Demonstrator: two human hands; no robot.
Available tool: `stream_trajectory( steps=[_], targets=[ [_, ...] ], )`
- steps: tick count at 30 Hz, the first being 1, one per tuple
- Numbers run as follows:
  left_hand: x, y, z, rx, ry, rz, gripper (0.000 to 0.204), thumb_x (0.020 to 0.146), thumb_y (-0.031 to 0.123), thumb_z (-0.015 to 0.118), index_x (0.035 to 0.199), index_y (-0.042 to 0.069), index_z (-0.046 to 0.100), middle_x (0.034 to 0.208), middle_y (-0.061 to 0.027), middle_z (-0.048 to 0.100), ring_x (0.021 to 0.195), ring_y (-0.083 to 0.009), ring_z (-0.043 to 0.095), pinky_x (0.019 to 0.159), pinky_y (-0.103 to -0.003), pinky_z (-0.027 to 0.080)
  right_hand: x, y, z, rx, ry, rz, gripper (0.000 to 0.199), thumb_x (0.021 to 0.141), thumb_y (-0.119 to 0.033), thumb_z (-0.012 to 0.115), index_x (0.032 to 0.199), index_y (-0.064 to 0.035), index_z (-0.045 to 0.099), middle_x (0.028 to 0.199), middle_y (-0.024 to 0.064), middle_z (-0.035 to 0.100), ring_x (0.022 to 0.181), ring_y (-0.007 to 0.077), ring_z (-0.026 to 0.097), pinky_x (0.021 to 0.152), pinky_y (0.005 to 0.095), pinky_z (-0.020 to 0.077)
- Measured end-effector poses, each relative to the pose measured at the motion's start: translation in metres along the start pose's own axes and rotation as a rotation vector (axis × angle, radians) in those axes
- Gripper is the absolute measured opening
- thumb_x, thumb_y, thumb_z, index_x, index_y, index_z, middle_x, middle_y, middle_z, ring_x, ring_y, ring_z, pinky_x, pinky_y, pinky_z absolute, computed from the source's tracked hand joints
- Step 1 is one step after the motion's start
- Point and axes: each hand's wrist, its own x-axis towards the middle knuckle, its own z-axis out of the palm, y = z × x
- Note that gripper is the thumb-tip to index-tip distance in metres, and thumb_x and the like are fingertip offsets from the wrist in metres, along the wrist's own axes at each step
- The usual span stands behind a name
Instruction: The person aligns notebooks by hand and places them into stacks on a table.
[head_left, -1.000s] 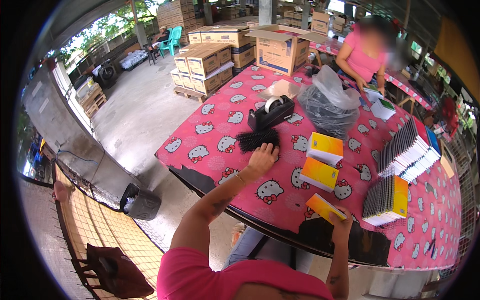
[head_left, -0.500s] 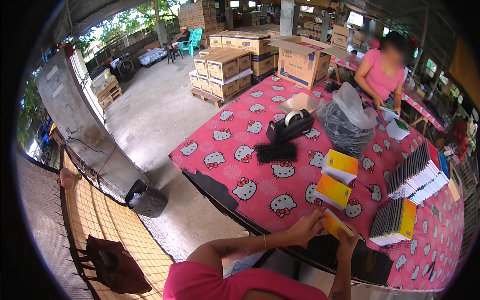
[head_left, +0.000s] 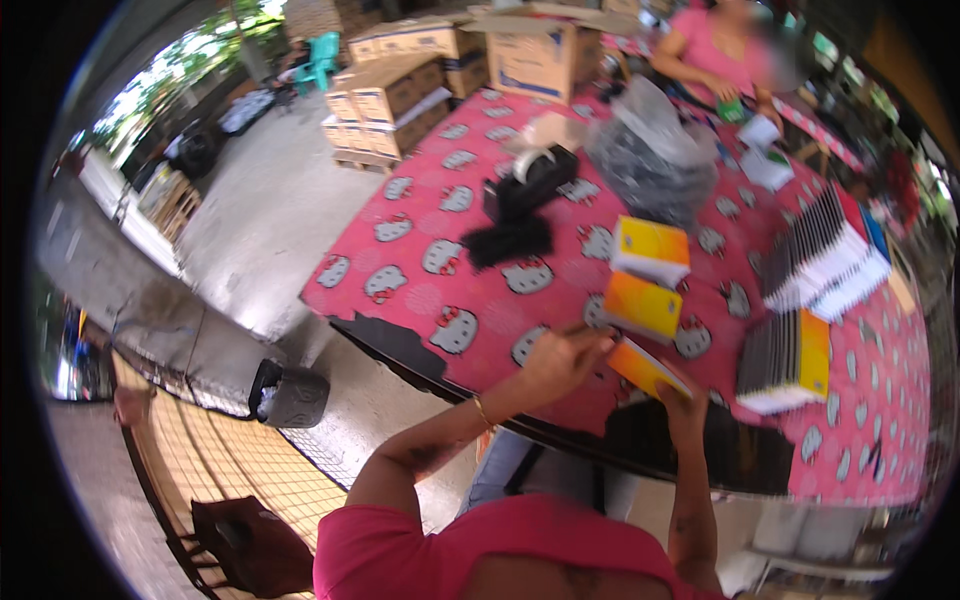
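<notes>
My right hand (head_left: pixel 686 408) grips a small yellow-orange notebook (head_left: pixel 645 368) by its near right end, above the table's front edge. At the notebook's left end, my left hand (head_left: pixel 568 362) has its fingers pinched together; whatever is between them is too small to make out. Just beyond are two short stacks of yellow notebooks, a farther stack (head_left: pixel 650 246) and a nearer stack (head_left: pixel 642 306). To the right stands a row of black-spiral-bound yellow notebooks (head_left: pixel 787 362). Behind it is a larger row of spiral-bound notebooks (head_left: pixel 825 255) with white pages showing.
On the pink patterned table (head_left: pixel 400 290) lie a bundle of black spiral coils (head_left: pixel 508 240), a black tape dispenser (head_left: pixel 545 183) and a plastic bag (head_left: pixel 655 150) of dark contents. A co-worker (head_left: pixel 715 60) handles booklets across the table. Cartons (head_left: pixel 540 60) stand at the back, a black bin (head_left: pixel 292 395) at left.
My view has tilted and shifted, so the table sits higher in the picture. My left hand has drawn a little away from the notebook. The co-worker now has a green piece in hand.
</notes>
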Motion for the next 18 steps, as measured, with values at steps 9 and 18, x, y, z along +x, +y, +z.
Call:
stream_trajectory(
  steps=[9, 18],
  targets=[
    [-0.002, -0.007, 0.015, -0.022, -0.013, 0.021, 0.020, 0.082, 0.005, 0.074, 0.103, 0.004, 0.072, 0.086, -0.0100, 0.070, 0.074, -0.0269, 0.065, 0.064, -0.035, 0.052, -0.002, 0.002, 0.001, 0.154, -0.063, 0.117, 0.029, 0.093, -0.004, 0.067, 0.122, 0.0001, 0.067, 0.111, 0.0048, 0.070, 0.102, 0.0105, 0.062, 0.090, 0.0255, 0.0478],
    [0.006, -0.015, 0.013, -0.114, -0.129, 0.165, 0.027, 0.082, -0.001, 0.071, 0.106, 0.007, 0.065, 0.099, -0.0102, 0.060, 0.087, -0.0273, 0.065, 0.072, -0.034, 0.055, -0.004, 0.003, -0.003, 0.086, -0.085, 0.117, 0.029, 0.092, -0.007, 0.069, 0.119, 0.0018, 0.068, 0.109, 0.0059, 0.071, 0.099, 0.0109, 0.063, 0.089, 0.0257, 0.0488]
  ],
)
